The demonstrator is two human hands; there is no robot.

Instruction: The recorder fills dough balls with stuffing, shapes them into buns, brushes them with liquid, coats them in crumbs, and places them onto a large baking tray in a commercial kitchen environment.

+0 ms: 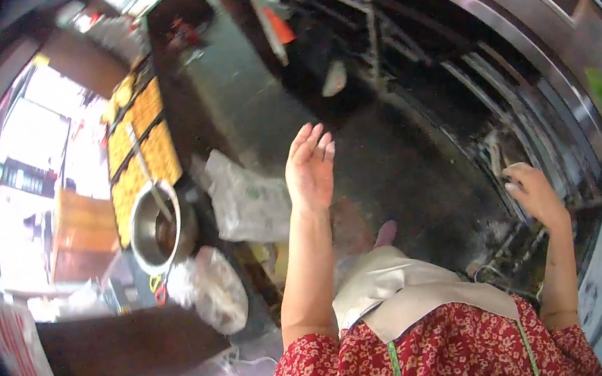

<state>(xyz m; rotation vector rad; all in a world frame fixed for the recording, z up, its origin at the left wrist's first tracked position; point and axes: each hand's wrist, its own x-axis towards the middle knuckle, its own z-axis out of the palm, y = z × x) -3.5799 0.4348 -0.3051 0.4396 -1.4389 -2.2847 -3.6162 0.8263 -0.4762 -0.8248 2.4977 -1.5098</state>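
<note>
My left hand [312, 172] is raised in front of me above the dark floor [382, 161], palm showing and fingers stretched out. It holds nothing. To its left, a crumpled translucent plastic bag [246, 200] hangs or lies by the counter. Over on the right, my right hand [534, 194] is beside a metal rack [499, 101], its fingers loosely bent. I see nothing in its grasp, and I cannot tell whether its fingertips touch the rack. A beige apron [432, 290] covers my front below both hands.
On the left counter stands a metal pot [187, 219] with a long-handled utensil [140, 151] leaning in dark contents. Behind it are rows of yellow food pieces [148, 156]. Scissors [160, 292] and a filled clear plastic bag [221, 296] lie nearby. A pale scrap [335, 78] appears ahead.
</note>
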